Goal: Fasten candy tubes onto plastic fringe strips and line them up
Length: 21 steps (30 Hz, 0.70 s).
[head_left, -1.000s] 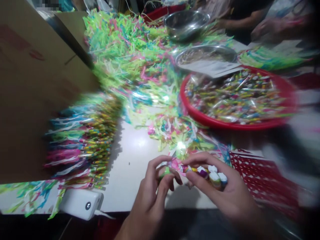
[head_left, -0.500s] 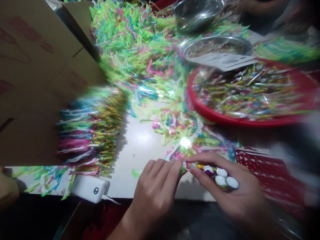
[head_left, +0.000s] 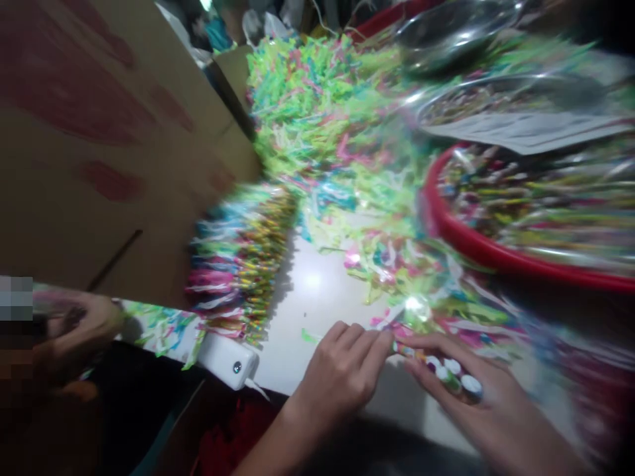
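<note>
In the head view, the person's left hand (head_left: 342, 377) is held with its fingers pressed together, their tips reaching toward one end of a thin striped stick (head_left: 404, 349); blur hides whether they are actually gripping it. The right hand (head_left: 479, 403) is curled around what look like four white-capped tubes (head_left: 451, 375), pinching them against the palm, with the striped stick running out from them toward the left hand. Both hands are working just above the front edge of a white table (head_left: 312, 284), and that edge is passing beneath the left wrist.

Beyond the hands, a heap of shredded green and pink plastic (head_left: 322, 132) is spreading across the table up to the fingertips. One fringe of candy strips (head_left: 243, 264) is lying to the left, beside one white power bank (head_left: 228, 360) and one cardboard panel (head_left: 99, 165). To the right are one red tray (head_left: 476, 244) of wrapped sticks, one sheet of paper (head_left: 526, 132), and two steel bowls (head_left: 454, 33). A co-worker's hand (head_left: 74, 330) is showing at the far left.
</note>
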Each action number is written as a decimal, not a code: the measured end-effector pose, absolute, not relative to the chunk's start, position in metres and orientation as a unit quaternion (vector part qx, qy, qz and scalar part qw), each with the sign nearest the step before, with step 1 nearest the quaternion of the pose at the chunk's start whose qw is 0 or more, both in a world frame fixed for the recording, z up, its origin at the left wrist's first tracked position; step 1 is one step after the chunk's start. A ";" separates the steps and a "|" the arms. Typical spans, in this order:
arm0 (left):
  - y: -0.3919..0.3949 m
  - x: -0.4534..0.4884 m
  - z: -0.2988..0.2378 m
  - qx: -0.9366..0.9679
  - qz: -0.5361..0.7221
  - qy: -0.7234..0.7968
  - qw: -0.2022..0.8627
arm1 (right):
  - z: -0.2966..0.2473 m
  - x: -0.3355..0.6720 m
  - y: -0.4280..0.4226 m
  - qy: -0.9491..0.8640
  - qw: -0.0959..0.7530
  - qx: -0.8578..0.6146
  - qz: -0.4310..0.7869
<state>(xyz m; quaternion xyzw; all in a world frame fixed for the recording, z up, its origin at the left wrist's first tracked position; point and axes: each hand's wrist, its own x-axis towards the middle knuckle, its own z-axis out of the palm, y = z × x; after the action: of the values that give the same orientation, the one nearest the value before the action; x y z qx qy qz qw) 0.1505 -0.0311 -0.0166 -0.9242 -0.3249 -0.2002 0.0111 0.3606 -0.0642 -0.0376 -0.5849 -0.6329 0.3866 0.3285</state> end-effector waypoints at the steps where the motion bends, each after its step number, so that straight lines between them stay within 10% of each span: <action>1: -0.024 0.141 -0.019 -0.927 -0.194 -0.320 0.022 | -0.044 0.358 -0.063 -0.614 0.331 -0.595 0.400; 21: 0.186 -0.113 0.041 -0.778 -0.165 -0.597 0.103 | -0.055 0.353 -0.049 -0.603 0.343 -0.574 0.434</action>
<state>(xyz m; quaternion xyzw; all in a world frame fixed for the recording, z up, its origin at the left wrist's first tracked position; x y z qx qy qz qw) -0.1127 0.1865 0.0408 -0.7781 -0.5974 -0.1648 0.1030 0.3535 -0.0490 -0.0547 -0.5741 -0.6034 0.4343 0.3430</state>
